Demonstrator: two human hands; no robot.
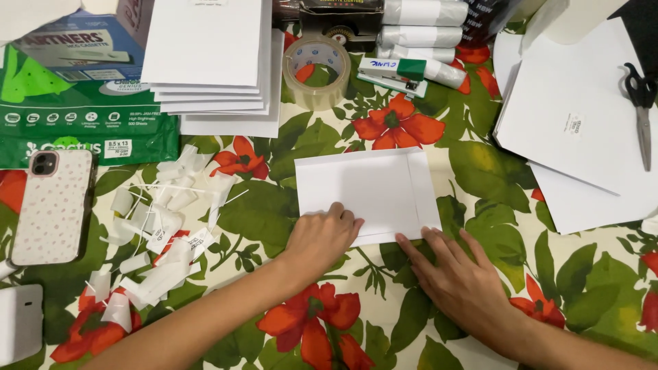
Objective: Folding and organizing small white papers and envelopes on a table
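A white folded paper envelope (367, 188) lies flat on the floral tablecloth (480, 178) in the middle. My left hand (322, 236) rests curled on the envelope's near left edge, fingers bent and pressing down. My right hand (459, 277) lies flat with fingers spread, its fingertips touching the envelope's near right corner. Neither hand lifts anything.
A heap of white paper scraps (161, 233) lies left of the hands, beside a phone (51, 205). At the back are stacked white sheets (212, 58), a green paper ream (75, 109), a tape roll (317, 68) and a stapler (394, 74). White sheets (576, 130) and scissors (642, 109) lie right.
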